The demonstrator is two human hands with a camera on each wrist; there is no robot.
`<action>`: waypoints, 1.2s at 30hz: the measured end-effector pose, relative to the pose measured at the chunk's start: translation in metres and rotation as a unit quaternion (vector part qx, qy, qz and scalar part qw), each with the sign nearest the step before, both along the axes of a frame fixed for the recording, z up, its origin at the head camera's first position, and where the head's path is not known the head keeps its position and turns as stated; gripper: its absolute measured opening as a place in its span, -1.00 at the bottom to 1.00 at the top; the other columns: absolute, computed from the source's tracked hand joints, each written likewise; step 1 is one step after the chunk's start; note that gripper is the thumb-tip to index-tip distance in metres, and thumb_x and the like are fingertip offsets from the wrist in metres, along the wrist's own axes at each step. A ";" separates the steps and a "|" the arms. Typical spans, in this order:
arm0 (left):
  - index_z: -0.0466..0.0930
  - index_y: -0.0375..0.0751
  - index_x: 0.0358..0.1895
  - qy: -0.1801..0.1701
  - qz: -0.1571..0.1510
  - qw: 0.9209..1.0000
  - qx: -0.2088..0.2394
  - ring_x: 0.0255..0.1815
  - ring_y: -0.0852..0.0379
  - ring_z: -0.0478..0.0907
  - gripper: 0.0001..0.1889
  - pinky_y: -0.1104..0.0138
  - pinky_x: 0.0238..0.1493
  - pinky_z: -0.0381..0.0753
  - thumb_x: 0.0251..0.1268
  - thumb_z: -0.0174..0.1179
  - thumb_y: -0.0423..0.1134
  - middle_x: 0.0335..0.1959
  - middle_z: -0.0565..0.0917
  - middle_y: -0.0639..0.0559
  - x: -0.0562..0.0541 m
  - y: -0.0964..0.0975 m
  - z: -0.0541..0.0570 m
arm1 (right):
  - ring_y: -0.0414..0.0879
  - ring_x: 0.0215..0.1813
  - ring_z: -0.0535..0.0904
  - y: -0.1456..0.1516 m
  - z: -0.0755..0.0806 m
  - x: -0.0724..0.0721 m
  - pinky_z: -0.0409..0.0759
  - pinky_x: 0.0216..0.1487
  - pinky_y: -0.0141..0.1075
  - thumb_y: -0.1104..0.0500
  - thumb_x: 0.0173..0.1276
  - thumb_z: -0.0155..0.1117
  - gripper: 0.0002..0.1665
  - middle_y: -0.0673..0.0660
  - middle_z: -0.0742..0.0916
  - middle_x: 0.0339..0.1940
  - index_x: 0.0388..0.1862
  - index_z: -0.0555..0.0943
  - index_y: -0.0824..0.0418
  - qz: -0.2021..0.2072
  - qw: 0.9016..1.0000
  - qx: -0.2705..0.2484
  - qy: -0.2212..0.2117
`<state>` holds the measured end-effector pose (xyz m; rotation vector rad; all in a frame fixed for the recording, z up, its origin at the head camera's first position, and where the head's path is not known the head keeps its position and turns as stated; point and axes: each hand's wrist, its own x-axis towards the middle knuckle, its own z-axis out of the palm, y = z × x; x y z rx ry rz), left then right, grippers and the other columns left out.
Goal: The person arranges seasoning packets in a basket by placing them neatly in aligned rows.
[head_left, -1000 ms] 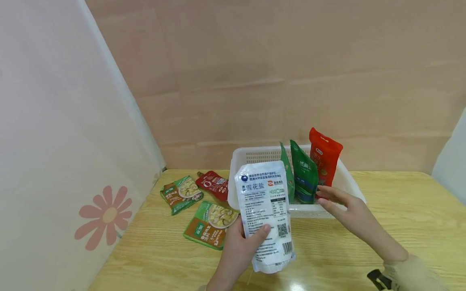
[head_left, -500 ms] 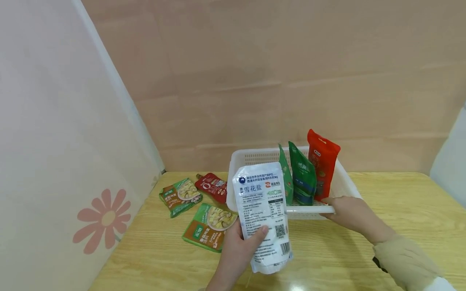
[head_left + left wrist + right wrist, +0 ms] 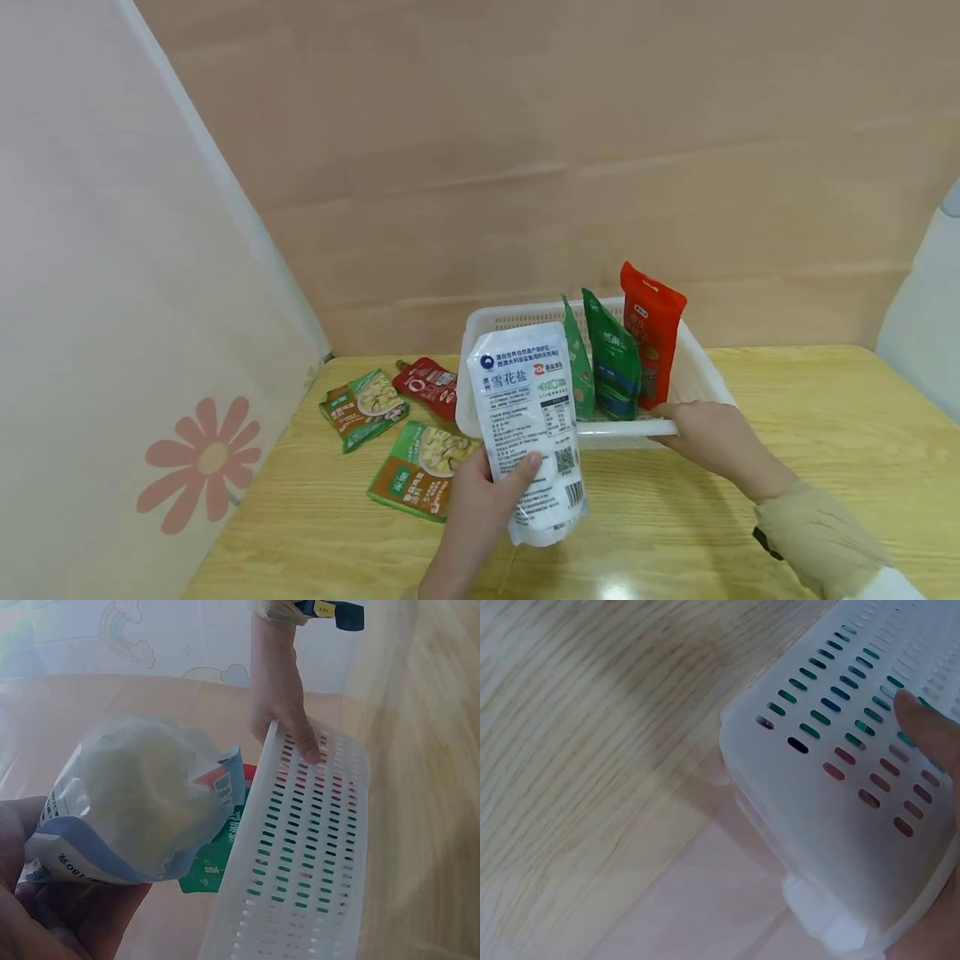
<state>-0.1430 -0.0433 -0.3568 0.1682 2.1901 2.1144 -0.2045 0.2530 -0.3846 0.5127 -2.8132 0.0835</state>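
Note:
In the head view my left hand (image 3: 483, 504) grips a white stand-up pouch of salt (image 3: 525, 417) by its lower left side, thumb across the printed back. It is held upright in front of the left part of a white plastic basket (image 3: 701, 367). My right hand (image 3: 708, 437) grips the basket's near rim toward the right corner; in the left wrist view its thumb (image 3: 304, 742) lies against the slotted outer wall. Inside the basket stand a light green packet (image 3: 577, 358), a dark green packet (image 3: 611, 358) and a red packet (image 3: 654, 333), side by side.
Left of the basket, two green-and-brown food packets (image 3: 365, 408) (image 3: 420, 471) lie on the wooden table (image 3: 300, 533). A red spouted pouch (image 3: 427, 387) lies beside the basket's left wall. A pale curtain (image 3: 150, 250) borders the left side, and a tan backdrop (image 3: 570, 167) rises behind.
My right hand has come away from beside the dark green and red packets and taken hold of the basket's near rim. The left hand still holds the salt pouch; the view has shifted slightly.

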 end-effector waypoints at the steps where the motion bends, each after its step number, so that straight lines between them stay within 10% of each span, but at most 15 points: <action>1: 0.54 -0.28 0.09 0.006 0.001 1.000 -0.003 -0.14 -0.02 0.72 -0.57 0.25 -0.21 0.70 0.23 0.27 -0.10 -0.06 0.71 -0.19 -0.002 0.000 0.001 | -0.19 -0.53 0.57 0.000 0.000 0.000 0.52 -0.53 -0.25 -0.03 0.02 0.48 -0.71 -0.05 0.74 -0.53 -0.31 0.71 0.09 -0.001 1.000 -0.003 0.000; 27: 0.43 -0.28 0.17 0.081 0.083 0.993 0.030 0.00 -0.05 0.67 -0.58 0.22 -0.07 0.66 0.28 0.19 -0.24 0.04 0.66 -0.19 -0.064 0.027 0.024 | -0.19 -0.54 0.55 -0.006 0.002 0.000 0.47 -0.58 -0.28 0.00 0.03 0.49 -0.69 -0.04 0.73 -0.54 -0.27 0.70 0.11 -0.007 1.000 -0.018 0.007; 36: 0.40 -0.25 0.19 0.135 0.114 0.984 -0.020 0.05 -0.08 0.64 -0.57 0.16 -0.09 0.67 0.29 0.19 -0.24 0.08 0.64 -0.20 -0.083 0.044 0.028 | -0.21 -0.58 0.52 -0.004 0.002 0.003 0.46 -0.60 -0.30 0.02 0.02 0.50 -0.66 -0.04 0.71 -0.57 -0.22 0.68 0.09 -0.006 1.000 -0.014 0.016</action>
